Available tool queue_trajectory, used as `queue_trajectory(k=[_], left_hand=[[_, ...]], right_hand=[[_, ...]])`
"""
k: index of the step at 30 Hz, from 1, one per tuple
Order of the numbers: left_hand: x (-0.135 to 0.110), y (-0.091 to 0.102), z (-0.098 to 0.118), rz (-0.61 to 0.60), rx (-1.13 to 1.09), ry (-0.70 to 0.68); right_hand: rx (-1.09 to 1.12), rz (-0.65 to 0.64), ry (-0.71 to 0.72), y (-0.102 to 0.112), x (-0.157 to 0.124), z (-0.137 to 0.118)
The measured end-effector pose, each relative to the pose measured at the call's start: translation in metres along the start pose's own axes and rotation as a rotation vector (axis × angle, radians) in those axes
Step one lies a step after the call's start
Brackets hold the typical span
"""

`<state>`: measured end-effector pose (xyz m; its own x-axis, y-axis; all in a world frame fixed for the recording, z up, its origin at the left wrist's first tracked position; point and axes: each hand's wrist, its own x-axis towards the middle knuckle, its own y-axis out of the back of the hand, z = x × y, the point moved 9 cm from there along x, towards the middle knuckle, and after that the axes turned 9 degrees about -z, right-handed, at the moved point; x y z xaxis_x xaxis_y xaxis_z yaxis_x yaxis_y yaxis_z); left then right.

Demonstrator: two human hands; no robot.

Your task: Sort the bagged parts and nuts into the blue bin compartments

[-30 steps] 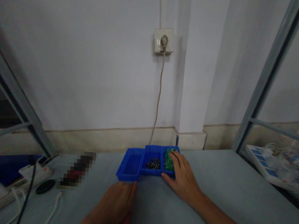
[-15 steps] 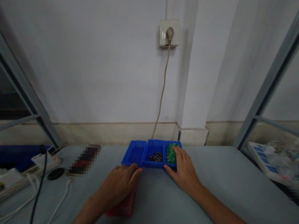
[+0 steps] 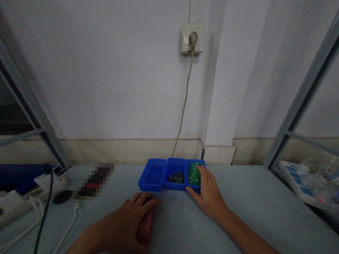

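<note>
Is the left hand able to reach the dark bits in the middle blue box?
Probably yes. The left hand lies just short of the middle blue box, whose dark bits lie uncovered, with nothing between; but it holds a red thing.

Three bright blue trays in a row: the middle one holds dark, near-black bits, the rightmost green pieces. In front of the trays is a dark red block — under them a pale grey table.
</note>
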<state>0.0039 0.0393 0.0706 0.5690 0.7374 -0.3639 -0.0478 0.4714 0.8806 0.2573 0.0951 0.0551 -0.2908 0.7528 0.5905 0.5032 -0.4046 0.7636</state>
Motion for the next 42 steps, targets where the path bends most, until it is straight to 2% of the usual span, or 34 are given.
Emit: queue_trajectory(k=[7,14,17,22,29,42], left_hand=[[0.007,0.012,0.005,-0.069,0.038,-0.025],[0.011,0.019,0.013,-0.062,0.032,-0.092],[0.014,0.02,0.012,-0.082,0.027,-0.129],[0.017,0.014,0.007,-0.146,0.06,-0.112],[0.019,0.017,0.008,-0.087,0.102,-0.169],[0.014,0.029,0.009,-0.068,0.089,-0.183]], right_hand=[[-0.013,-0.005,0.001,-0.002,-0.001,0.001],[-0.006,-0.007,0.004,0.001,0.0,-0.002],[-0.003,0.011,0.002,0.001,-0.001,-0.001],[-0.01,0.036,0.024,0.0,-0.003,0.0],[0.008,0.061,0.039,0.003,-0.003,0.0],[0.006,0.067,0.02,0.003,-0.004,0.001]])
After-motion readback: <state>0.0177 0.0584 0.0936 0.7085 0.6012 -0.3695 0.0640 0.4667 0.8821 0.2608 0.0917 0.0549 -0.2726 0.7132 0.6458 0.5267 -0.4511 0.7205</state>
